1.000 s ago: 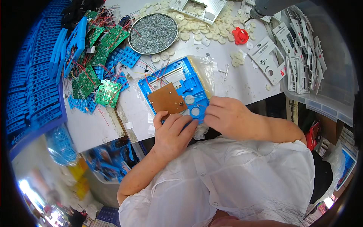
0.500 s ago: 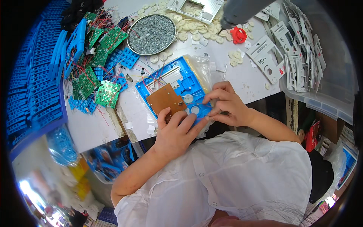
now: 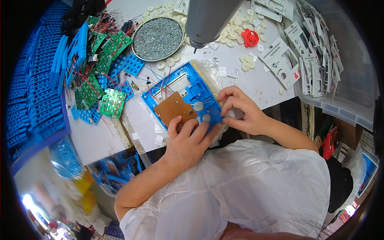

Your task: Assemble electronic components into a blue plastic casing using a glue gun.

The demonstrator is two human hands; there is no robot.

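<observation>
The blue casing [image 3: 205, 93] lies askew on the tabletop [image 3: 266, 94], over crinkled clear plastic [image 3: 213, 78], its nearest corner close to the tabletop's near edge. A brown circuit board [image 3: 171, 109] sits inside, toward the casing's left side. The left hand [image 3: 183, 145] is spread, not clenched, with fingertips on the board's lower edge and the casing's near part. The right hand [image 3: 246, 114] curls at the casing's right corner, thumb and forefinger bent — whether they grasp anything, I cannot tell.

The broadest open room is at right, between the plastic and a white panel [image 3: 276, 60]. Left is tighter — a narrow strip of white before the green boards [image 3: 112, 103]. Beyond the casing, a dish of screws [image 3: 157, 39] and a hanging grey tool [image 3: 210, 20] crowd the far side.
</observation>
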